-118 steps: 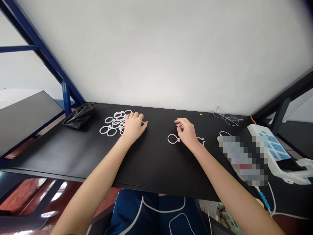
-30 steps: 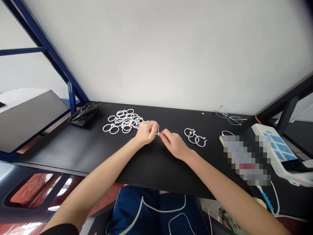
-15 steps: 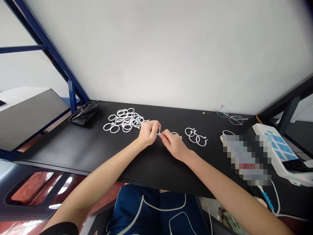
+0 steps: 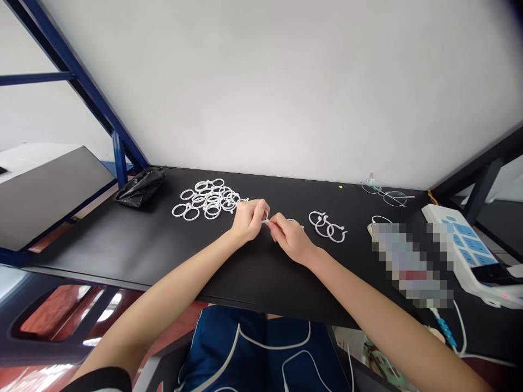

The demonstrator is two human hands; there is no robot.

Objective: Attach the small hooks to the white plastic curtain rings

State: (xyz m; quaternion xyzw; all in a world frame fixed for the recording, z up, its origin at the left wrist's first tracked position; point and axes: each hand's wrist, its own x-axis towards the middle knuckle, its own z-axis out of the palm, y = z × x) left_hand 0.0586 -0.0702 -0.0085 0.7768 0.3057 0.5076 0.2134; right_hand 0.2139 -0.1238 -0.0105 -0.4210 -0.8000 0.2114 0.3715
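A small white plastic ring (image 4: 266,220) is between my two hands above the black desk, mostly covered by fingers. My left hand (image 4: 247,220) is closed around it, thumb on top. From the other side, my right hand (image 4: 290,237) pinches its end between thumb and fingertips. Several white rings (image 4: 212,200) lie in an overlapping heap beyond and left of my left hand. Right of my right hand rest a few opened rings (image 4: 335,233) with gaps and small knobbed ends. Another ring (image 4: 295,222) is partly hidden behind the right hand.
A crumpled black plastic bag (image 4: 141,188) lies at the desk's back left. Eyeglasses (image 4: 384,193), a blurred-out phone (image 4: 408,267) with a cable and a white power strip (image 4: 461,245) occupy the right side. The wall (image 4: 253,87) closes off the back; white cables (image 4: 269,347) cross my lap.
My right hand has shifted very slightly to the right, away from the left hand. Both hands keep their hold on the ring, and the other rings have not moved.
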